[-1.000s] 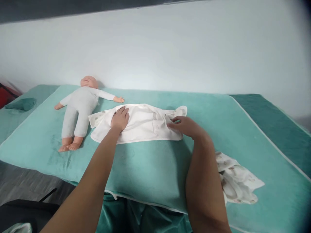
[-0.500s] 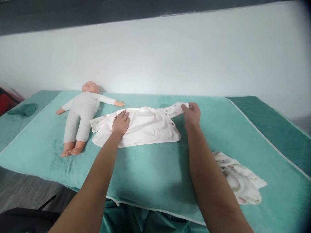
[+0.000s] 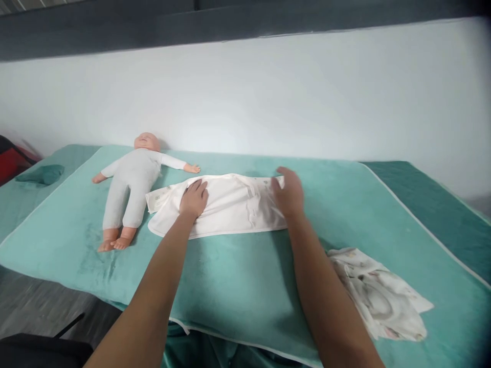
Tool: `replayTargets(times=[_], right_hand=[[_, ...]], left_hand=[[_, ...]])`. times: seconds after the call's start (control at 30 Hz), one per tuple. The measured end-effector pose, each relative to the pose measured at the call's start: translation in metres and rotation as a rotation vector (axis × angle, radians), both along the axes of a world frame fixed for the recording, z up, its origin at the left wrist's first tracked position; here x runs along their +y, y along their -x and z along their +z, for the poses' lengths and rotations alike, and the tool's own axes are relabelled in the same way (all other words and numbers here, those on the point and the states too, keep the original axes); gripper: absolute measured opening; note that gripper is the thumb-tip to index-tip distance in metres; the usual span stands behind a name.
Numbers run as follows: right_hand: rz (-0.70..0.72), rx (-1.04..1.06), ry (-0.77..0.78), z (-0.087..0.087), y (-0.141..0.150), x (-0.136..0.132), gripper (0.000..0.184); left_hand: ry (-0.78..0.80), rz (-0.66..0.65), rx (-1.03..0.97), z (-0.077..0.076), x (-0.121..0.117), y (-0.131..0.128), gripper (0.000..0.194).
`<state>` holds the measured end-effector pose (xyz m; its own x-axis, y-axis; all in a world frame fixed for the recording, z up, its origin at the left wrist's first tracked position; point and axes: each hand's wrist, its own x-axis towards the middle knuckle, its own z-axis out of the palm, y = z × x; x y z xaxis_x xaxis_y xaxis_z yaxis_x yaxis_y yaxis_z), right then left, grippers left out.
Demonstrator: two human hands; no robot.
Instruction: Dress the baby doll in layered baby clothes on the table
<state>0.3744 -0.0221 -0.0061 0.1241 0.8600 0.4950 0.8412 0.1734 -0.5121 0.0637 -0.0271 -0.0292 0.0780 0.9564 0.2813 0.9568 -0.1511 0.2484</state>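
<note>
A small white baby shirt [image 3: 230,204] lies spread out on the green bed cover, its left sleeve pointing toward the doll. My left hand [image 3: 194,198] rests flat on the shirt's left part, fingers spread. Over the right sleeve end hovers my right hand [image 3: 289,191], thumb and fingers apart, hiding part of that sleeve. Whether it touches the cloth I cannot tell. To the left a baby doll [image 3: 132,176] in a white body lies on its back, arms stretched out.
A crumpled white printed cloth [image 3: 383,296] lies at the right, beside my right forearm. The green bed cover [image 3: 238,286] reaches back to a white wall [image 3: 245,102]. A small dark green cushion [image 3: 41,175] and a red and black item [image 3: 11,161] are at the far left.
My right hand has let go of the shirt's right sleeve end and moved slightly left, its fingers opening. My left hand stays on the shirt. The view has tilted up a little.
</note>
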Motion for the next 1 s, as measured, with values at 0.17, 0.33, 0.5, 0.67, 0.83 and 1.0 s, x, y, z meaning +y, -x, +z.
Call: replayTargets(times=[0.17,0.33,0.5,0.67,0.83,1.0], right_hand=[[0.236,-0.270,0.309,-0.014,0.029,-0.009,0.059],[0.163,-0.326,0.369,-0.014,0.036,-0.012,0.063],[0.344,-0.317,0.164,0.008,0.058,-0.028,0.060],[0.775,-0.426,0.293,0.006,0.088,-0.055,0.070],[0.771,-0.406,0.242,-0.005,0.072,-0.077,0.077],[0.563,-0.298,0.155,-0.011,0.025,-0.101,0.052]], left_hand=[[0.003,-0.003,0.005,0.000,0.000,0.001,0.048],[0.004,-0.001,0.010,-0.001,0.000,0.000,0.048],[-0.016,-0.009,0.032,0.001,-0.001,-0.001,0.048],[-0.023,-0.017,0.027,0.001,-0.002,-0.001,0.047],[-0.035,-0.015,0.007,-0.002,0.000,0.000,0.046],[-0.037,-0.013,-0.009,-0.005,0.002,0.001,0.044]])
